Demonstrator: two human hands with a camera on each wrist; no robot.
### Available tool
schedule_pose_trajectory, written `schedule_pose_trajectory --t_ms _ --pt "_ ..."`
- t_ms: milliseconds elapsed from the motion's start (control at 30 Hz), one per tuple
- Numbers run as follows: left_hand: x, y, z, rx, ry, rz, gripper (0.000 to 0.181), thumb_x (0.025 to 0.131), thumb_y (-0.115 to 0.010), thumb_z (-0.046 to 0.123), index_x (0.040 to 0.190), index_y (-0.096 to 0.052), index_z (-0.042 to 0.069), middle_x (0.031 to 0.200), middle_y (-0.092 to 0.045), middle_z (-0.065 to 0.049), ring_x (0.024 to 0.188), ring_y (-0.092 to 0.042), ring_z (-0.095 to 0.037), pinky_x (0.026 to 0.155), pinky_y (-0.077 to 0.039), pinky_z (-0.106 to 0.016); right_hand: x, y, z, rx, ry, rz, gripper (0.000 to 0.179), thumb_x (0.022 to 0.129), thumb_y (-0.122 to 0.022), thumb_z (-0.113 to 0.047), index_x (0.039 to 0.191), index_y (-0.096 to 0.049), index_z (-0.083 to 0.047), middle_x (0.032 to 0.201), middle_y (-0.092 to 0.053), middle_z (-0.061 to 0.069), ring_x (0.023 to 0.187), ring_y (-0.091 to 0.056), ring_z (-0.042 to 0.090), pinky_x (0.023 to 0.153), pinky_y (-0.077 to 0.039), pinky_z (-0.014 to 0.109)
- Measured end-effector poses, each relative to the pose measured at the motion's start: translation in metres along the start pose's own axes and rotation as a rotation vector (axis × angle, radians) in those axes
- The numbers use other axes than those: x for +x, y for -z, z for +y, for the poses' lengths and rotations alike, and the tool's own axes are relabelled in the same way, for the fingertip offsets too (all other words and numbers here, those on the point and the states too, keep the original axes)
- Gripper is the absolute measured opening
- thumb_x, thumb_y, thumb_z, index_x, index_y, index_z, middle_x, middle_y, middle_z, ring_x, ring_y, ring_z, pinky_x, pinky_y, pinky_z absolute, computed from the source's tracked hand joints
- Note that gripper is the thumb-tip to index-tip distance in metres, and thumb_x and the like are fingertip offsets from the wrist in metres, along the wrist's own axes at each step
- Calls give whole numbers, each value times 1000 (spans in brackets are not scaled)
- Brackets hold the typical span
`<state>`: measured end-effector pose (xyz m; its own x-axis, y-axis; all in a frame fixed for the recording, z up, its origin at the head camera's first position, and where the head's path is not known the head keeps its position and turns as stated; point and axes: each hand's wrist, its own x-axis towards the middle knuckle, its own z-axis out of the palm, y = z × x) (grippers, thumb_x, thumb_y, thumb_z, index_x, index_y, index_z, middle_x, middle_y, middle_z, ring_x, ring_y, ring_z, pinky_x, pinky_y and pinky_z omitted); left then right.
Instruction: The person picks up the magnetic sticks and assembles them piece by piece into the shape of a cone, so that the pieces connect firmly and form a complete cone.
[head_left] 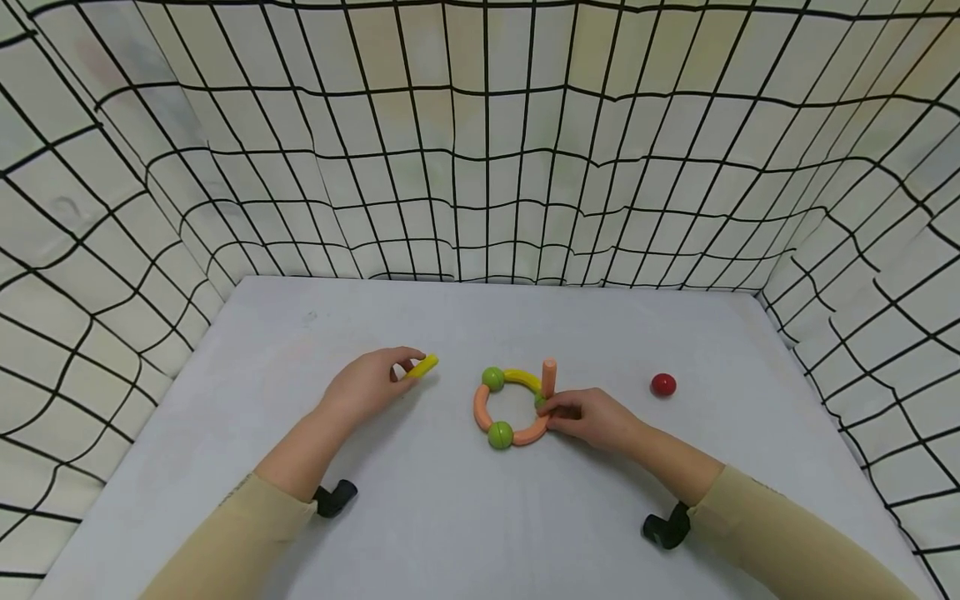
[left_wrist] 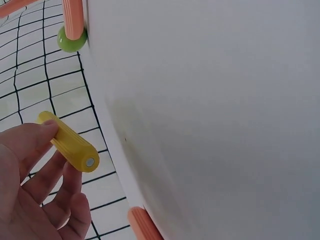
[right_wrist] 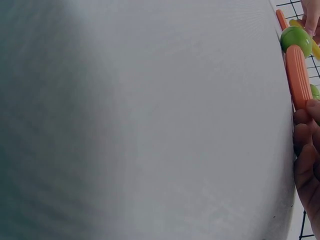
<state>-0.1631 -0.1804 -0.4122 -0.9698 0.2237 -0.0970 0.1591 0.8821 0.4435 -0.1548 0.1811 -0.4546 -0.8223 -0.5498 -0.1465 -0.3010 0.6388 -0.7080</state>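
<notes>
In the head view my left hand (head_left: 366, 385) pinches a short yellow rod (head_left: 423, 365) between thumb and fingers, off to the left of a ring of toy pieces. The left wrist view shows the ridged yellow rod (left_wrist: 75, 147) with a silvery disc in its end. My right hand (head_left: 598, 418) grips the ring's right side, thumb and fingertips on an orange curved piece (head_left: 531, 432). Green balls (head_left: 500, 434) join this piece, another orange curve (head_left: 481, 406) and a yellow curved piece (head_left: 521, 377). An orange rod (head_left: 550, 377) sticks up beside the right-hand ball, partly hidden by my fingers.
A red ball (head_left: 663, 384) lies on the white tabletop (head_left: 420, 517), to the right of the ring. Black netting (head_left: 487, 158) over pale walls surrounds the back and sides. Small black devices (head_left: 336, 498) are worn at both wrists.
</notes>
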Motion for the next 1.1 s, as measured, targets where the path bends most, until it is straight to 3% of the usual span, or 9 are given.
schedule_pose_trajectory --t_ms 467,700,1100 --pt "12 -12 34 -67 -74 44 44 94 -69 28 137 -59 29 105 -66 4 85 -59 -14 61 -47 -29 1 -1 1 11 1 -2 19 92 -72 -20 111 -74 -24 104 -67 -9 90 -57 14 80 -51 27" --pt "18 -18 47 -111 -141 70 48 95 -69 27 140 -55 30 105 -66 7 90 -60 -12 67 -48 -29 2 -2 3 16 15 -4 19 93 -72 -20 111 -74 -25 105 -67 -9 91 -57 13 81 -51 27" --pt "31 -18 65 -159 -158 77 51 95 -69 27 142 -51 28 116 -64 7 96 -62 -13 68 -50 -30 0 -1 1 19 12 -4 19 93 -71 -20 112 -74 -24 105 -68 -9 92 -58 13 82 -51 28"
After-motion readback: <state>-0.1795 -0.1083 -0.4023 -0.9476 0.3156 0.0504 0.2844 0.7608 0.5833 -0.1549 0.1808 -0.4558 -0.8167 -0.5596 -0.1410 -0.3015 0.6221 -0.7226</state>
